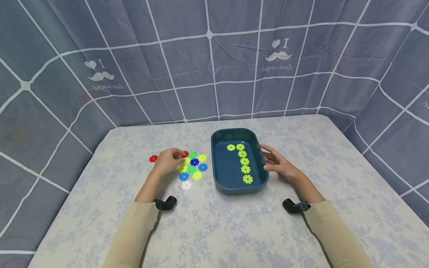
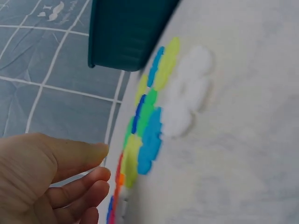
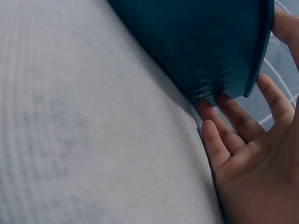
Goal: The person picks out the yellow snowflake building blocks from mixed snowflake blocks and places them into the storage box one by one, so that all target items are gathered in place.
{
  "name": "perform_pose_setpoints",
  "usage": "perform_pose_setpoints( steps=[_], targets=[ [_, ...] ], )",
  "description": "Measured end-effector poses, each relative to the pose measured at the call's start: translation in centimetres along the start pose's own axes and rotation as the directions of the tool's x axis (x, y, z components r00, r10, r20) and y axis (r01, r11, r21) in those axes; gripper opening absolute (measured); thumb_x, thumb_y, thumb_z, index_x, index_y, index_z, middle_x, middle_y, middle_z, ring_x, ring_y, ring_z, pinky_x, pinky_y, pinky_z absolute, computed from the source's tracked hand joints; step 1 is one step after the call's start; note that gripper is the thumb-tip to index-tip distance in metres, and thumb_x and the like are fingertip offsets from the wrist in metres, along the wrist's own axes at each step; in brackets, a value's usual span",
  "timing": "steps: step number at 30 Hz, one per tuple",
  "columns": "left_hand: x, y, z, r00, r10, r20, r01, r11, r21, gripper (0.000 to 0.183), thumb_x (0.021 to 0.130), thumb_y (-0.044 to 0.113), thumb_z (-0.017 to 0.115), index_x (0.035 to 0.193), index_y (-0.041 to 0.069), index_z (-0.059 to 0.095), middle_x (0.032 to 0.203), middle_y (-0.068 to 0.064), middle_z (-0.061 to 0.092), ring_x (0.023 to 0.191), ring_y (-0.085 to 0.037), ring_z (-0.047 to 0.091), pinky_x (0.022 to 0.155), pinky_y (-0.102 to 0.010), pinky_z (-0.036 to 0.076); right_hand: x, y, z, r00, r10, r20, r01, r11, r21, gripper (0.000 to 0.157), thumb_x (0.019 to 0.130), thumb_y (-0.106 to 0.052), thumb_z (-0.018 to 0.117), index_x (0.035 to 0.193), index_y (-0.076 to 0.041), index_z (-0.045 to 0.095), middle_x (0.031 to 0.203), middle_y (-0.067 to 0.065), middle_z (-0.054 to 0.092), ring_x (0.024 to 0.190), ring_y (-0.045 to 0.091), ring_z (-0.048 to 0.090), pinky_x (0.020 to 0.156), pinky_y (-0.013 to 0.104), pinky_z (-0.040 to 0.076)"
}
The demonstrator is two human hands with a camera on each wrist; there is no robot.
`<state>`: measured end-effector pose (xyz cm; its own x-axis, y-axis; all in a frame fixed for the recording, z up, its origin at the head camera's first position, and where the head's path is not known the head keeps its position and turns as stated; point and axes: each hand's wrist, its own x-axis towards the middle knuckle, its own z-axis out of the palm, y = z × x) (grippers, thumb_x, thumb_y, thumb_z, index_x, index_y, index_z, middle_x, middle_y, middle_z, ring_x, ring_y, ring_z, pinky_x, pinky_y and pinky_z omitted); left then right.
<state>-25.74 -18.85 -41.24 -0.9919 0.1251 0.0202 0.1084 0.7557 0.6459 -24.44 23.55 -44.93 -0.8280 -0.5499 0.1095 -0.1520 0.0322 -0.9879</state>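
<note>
In the head view, my left hand (image 1: pixel 168 160) hovers over a cluster of flower-shaped plastic discs, its fingertips close to a red disc (image 1: pixel 185 153). The left wrist view shows the thumb (image 2: pixel 86 156) and loosely bent fingers apart, with no disc visible between them. My right hand (image 1: pixel 280 165) rests against the right side of a dark teal bin (image 1: pixel 226 189). Its thumb and a fingertip meet the rim, while the other fingers (image 3: pixel 238 116) touch the outer wall. Inside the bin, several yellow-green discs (image 1: pixel 244 161) form a column, with another disc (image 1: pixel 231 147) beside its top.
The cluster left of the bin includes a white disc (image 1: pixel 186 185), a dark blue disc (image 1: pixel 194 162) and a green disc (image 1: pixel 191 169). Another red disc (image 1: pixel 153 158) lies left of my left hand. A grey checked curtain (image 1: pixel 187 67) hangs behind the patterned table (image 1: pixel 214 230).
</note>
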Motion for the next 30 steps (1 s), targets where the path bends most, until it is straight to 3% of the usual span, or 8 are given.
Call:
perform_pose_setpoints(
  steps=[11,24,30],
  targets=[
    [-0.2,-0.7,1.0,0.999,0.012,-0.048,-0.009,0.997,0.074,0.035,0.086,0.022,0.076,0.109,-0.003,0.068,0.101,-0.015,0.064,0.090,-0.030,0.059,0.079,-0.043,0.048,0.0,0.1,-0.1,1.000,-0.010,0.004,0.010,1.000,0.004,0.085,0.092,-0.013,0.066,0.156,-0.007,0.012,0.156,0.029,0.014,0.139,0.049,0.021,0.097,0.024,0.042],
    [0.0,-1.1,1.5,0.998,-0.012,-0.056,0.018,0.995,0.100,0.035,0.086,0.026,0.076,0.107,-0.001,0.067,0.099,-0.013,0.060,0.085,-0.027,0.056,0.073,-0.041,0.046,-0.2,0.0,-0.1,1.000,-0.007,0.006,0.007,1.000,-0.003,0.084,0.092,-0.013,0.065,0.156,-0.007,0.012,0.156,0.030,0.014,0.138,0.049,0.022,0.097,0.024,0.042],
    [-0.1,-1.2,1.7,0.995,-0.002,-0.105,0.005,0.999,0.035,0.022,0.087,0.019,0.075,0.099,0.005,0.064,0.089,-0.008,0.061,0.081,-0.025,0.055,0.070,-0.038,0.043,-0.1,0.0,0.0,1.000,-0.001,0.003,0.001,1.000,-0.009,0.083,0.092,-0.012,0.065,0.156,-0.007,0.012,0.156,0.029,0.013,0.139,0.049,0.021,0.097,0.023,0.042]
  ],
)
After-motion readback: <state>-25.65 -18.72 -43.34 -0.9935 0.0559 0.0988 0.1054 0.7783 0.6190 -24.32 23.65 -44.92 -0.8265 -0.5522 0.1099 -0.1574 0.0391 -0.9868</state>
